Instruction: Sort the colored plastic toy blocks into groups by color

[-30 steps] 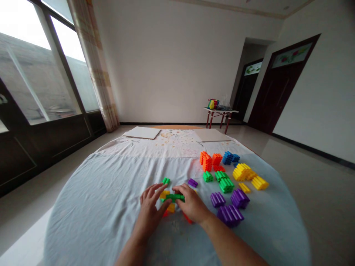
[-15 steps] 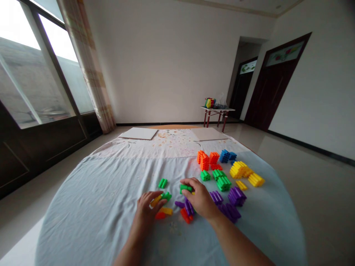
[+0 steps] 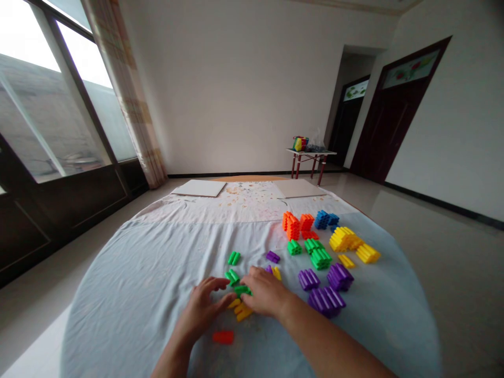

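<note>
My left hand (image 3: 207, 304) is open above the cloth, thumb and fingers apart, beside a green ribbed plastic block (image 3: 232, 277). My right hand (image 3: 265, 291) is closed with its fingertips on another green block (image 3: 242, 290). Yellow blocks (image 3: 243, 312) lie just below the fingertips, partly covered. An orange-red block (image 3: 223, 337) rests nearer to me. Beyond my hands are a green block (image 3: 234, 258) and a purple block (image 3: 273, 256). A small yellow block (image 3: 276, 273) with some purple beside it is partly hidden behind my right hand.
To the right stand grouped blocks: orange (image 3: 290, 226), blue (image 3: 322, 219), green (image 3: 321, 258), yellow (image 3: 344, 239) and purple (image 3: 326, 302). Two flat boards, one white (image 3: 200, 188) and one beige (image 3: 299, 188), lie at the far end of the cloth-covered table (image 3: 129, 294).
My right hand has moved left and nearer to me, close to my left hand. The purple and orange-red blocks between my hands have shifted; one orange-red block now lies apart, nearer to me.
</note>
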